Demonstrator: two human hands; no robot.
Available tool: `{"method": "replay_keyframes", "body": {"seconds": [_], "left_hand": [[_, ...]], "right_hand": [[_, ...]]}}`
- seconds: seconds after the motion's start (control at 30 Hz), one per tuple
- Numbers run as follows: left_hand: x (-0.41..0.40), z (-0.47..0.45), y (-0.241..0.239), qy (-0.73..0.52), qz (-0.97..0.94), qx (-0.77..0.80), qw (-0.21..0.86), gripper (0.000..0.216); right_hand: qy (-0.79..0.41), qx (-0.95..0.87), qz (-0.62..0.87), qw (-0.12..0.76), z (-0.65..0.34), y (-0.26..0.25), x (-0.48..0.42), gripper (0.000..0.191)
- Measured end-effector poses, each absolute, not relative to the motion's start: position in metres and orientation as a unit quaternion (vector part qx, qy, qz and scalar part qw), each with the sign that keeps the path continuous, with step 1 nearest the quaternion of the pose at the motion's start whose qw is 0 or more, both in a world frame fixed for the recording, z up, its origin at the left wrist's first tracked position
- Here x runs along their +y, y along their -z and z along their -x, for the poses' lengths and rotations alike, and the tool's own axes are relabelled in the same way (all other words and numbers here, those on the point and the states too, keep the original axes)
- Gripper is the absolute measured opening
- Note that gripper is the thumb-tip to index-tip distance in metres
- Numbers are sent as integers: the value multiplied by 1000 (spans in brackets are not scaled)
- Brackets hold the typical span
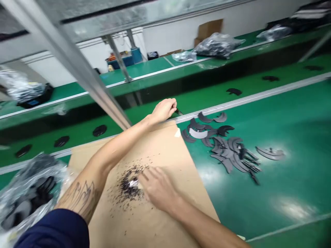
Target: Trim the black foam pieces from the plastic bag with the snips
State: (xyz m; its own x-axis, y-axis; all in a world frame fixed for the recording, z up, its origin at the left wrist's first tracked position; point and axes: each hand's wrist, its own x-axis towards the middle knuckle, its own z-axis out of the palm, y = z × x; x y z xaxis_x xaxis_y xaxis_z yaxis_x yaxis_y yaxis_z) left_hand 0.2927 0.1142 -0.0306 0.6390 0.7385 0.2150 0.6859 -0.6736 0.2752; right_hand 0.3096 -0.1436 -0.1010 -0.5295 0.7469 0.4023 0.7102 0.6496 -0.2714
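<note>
A picking step, seemingly, wanting light touch: right hand [159,188] at tiny black loose bits [126,193], left hand [164,109] curled at the far edge of a flat brown sheet [191,193], both holds unclear.

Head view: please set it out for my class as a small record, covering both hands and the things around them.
Left hand: at the rail, a dark item beside it; grip unclear
Right hand: blurred, over the cardboard, beside dark bits
Cardboard: on the green table; bits scattered around a white patch
Right of cardboard: loose pile of curved parts, mostly dark
Left of cardboard: clear bag holding dark parts
Beyond the rail: green strip with spaced dark pieces
</note>
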Motion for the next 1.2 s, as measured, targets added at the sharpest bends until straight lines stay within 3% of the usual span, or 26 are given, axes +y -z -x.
{"method": "replay_keyframes", "body": {"seconds": [0.07,0.17,0.23,0.37,0.43,0.67,0.83,1.2], "left_hand": [[89,-238,15,-194,-896,386,103,7],[23,-157,6,-275,-854,377,229,17],[-30,-117,13,-293,-809,402,314,19],[-115,-75,33,-251,-781,455,347,7],[-137,-53,31,-243,-775,474,340,13],[-136,85,5,62,-655,751,55,21],[-113,132,29,105,-585,804,18,39],[-99,144,39,94,-577,812,13,38]], "right_hand": [[-47,-818,455,348,-311,99,-139,17],[-127,-708,487,495,-310,97,-130,35],[-216,-663,477,535,-305,96,-124,44],[-404,-674,423,450,-294,90,-123,33],[-436,-666,444,411,-290,86,-123,35],[-423,-630,518,395,-285,71,-117,32],[-412,-642,518,387,-282,73,-120,33],[-407,-651,497,406,-287,77,-126,32]]}}
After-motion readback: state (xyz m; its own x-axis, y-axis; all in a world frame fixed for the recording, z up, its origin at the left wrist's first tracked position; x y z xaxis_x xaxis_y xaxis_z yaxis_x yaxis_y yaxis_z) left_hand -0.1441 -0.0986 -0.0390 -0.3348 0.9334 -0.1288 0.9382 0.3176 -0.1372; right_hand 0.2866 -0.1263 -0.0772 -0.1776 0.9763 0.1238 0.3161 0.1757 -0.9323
